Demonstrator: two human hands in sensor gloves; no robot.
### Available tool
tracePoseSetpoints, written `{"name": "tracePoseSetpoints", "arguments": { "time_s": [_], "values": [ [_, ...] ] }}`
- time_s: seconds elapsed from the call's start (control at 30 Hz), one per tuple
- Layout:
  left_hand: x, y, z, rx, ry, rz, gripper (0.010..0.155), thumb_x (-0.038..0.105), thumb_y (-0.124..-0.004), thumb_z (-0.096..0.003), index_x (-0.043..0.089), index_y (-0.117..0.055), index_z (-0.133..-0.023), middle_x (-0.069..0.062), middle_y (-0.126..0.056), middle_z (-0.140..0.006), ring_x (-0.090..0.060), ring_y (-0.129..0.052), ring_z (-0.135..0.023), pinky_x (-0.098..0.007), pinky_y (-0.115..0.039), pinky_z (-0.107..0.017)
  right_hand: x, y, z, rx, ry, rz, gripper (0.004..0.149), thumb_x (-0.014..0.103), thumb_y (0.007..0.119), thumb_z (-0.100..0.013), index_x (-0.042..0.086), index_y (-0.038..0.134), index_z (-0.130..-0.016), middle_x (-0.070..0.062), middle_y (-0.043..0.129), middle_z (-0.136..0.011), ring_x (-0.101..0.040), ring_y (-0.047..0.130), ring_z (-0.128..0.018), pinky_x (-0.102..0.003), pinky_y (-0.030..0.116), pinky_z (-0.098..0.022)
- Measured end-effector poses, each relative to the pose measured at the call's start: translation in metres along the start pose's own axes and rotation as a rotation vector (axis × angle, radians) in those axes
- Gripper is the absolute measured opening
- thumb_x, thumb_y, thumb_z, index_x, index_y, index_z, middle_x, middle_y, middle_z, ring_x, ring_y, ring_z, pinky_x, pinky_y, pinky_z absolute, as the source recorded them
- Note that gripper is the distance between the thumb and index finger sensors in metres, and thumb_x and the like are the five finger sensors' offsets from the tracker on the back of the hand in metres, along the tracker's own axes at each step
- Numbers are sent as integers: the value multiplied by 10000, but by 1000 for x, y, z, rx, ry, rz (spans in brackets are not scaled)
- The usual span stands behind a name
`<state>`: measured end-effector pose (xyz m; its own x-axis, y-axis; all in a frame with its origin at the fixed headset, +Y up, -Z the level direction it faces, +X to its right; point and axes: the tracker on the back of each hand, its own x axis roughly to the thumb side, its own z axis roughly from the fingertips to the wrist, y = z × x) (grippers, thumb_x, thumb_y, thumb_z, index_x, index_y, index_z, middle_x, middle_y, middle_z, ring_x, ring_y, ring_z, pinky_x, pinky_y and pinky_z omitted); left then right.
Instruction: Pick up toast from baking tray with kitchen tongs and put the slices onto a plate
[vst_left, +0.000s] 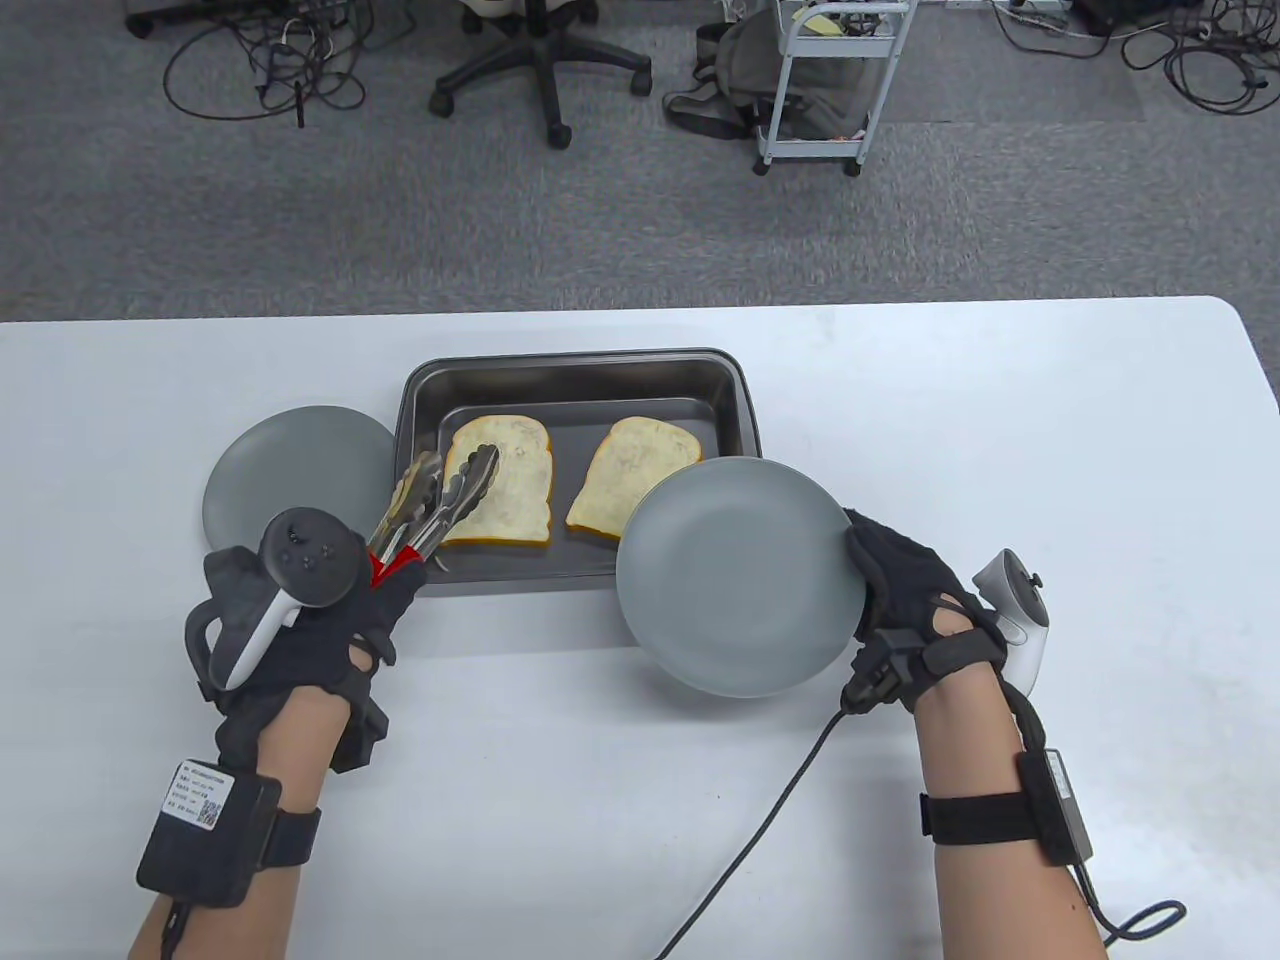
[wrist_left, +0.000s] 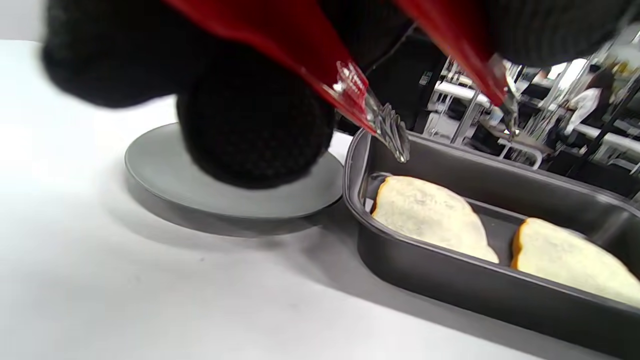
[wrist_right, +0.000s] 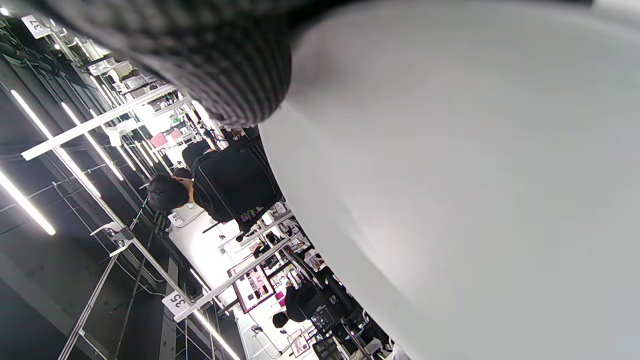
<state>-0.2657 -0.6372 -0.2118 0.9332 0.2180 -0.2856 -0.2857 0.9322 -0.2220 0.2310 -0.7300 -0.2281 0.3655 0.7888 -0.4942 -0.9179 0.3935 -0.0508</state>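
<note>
Two toast slices lie in the dark baking tray (vst_left: 420, 400): the left slice (vst_left: 515, 480) (wrist_left: 430, 215) and the right slice (vst_left: 625, 470) (wrist_left: 570, 260). My left hand (vst_left: 340, 610) grips the red-handled metal tongs (vst_left: 435, 495) (wrist_left: 350, 90), whose spread tips hover over the left slice. My right hand (vst_left: 900, 590) grips a grey plate (vst_left: 735, 575) (wrist_right: 475, 190) by its right rim, lifted over the tray's near right corner and covering part of the right slice.
A second grey plate (vst_left: 290, 475) (wrist_left: 200, 190) rests on the white table (vst_left: 1000, 450) just left of the tray. A black cable (vst_left: 760, 820) trails from my right wrist across the near table. Chairs and a cart stand on the floor beyond.
</note>
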Motion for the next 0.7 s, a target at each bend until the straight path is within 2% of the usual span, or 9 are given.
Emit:
{"name": "tracePoseSetpoints", "arguments": {
  "time_s": [0.17, 0.43, 0.7],
  "values": [
    [16, 1, -16, -35, 49, -95, 825, 646, -755, -389, 77, -751, -987, -218, -994, -779, -358, -1072, -325, -406, -914, -225, 4, -2, 0, 15, -5, -8, 540, 360, 840, -436, 114, 813, -916, -235, 942, -839, -438, 1080, -595, -548, 961, -413],
    [38, -13, -35, 2, 93, -253, 831, 644, -760, -380, 82, -734, -992, -214, -976, -800, -370, -1063, -356, -421, -907, -250, 6, -4, 0, 19, -5, -15, 539, 360, 841, -436, 112, 816, -914, -234, 946, -836, -438, 1082, -590, -546, 963, -409],
    [41, -20, -50, -74, 133, -206, 810, 636, -758, -382, 89, -750, -980, -204, -983, -778, -368, -1066, -329, -416, -909, -225, 7, -6, -1, 16, -11, -7, 538, 361, 841, -436, 112, 818, -913, -233, 948, -834, -434, 1084, -586, -545, 965, -405]
  ]
}}
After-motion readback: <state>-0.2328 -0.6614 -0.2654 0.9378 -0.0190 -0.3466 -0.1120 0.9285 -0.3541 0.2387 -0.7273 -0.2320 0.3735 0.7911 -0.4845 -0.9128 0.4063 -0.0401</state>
